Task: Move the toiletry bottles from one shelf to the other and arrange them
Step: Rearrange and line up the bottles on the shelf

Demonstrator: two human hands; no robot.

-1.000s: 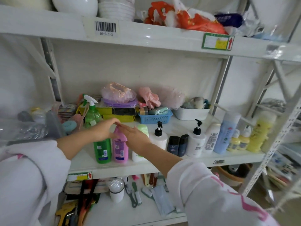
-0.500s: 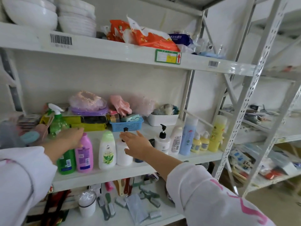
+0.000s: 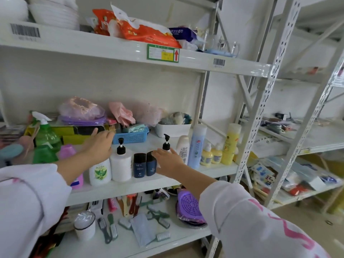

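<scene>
Along the front edge of the middle shelf [image 3: 167,181] the toiletry bottles are standing in a single row, labels facing out, which I am reading as the arranging already under way: a pink bottle [image 3: 67,151], a white bottle with a green leaf label [image 3: 100,171], a white pump bottle [image 3: 121,164], two dark blue bottles [image 3: 144,165], a second pump bottle [image 3: 166,143], then a white tube [image 3: 183,148], a tall blue bottle [image 3: 197,146] and the yellow bottles [image 3: 229,144] at the far end. I am hovering my right hand [image 3: 167,161] over the second pump bottle, fingers spread flat and gripping nothing, probably to nudge it into line. My left hand [image 3: 98,146] is reaching over the leaf-label bottle, fingers loosely extended, empty as far as I can tell. The blue basket [image 3: 133,135] and white tub [image 3: 173,129] are sitting behind, leaving the front strip free for the row.
</scene>
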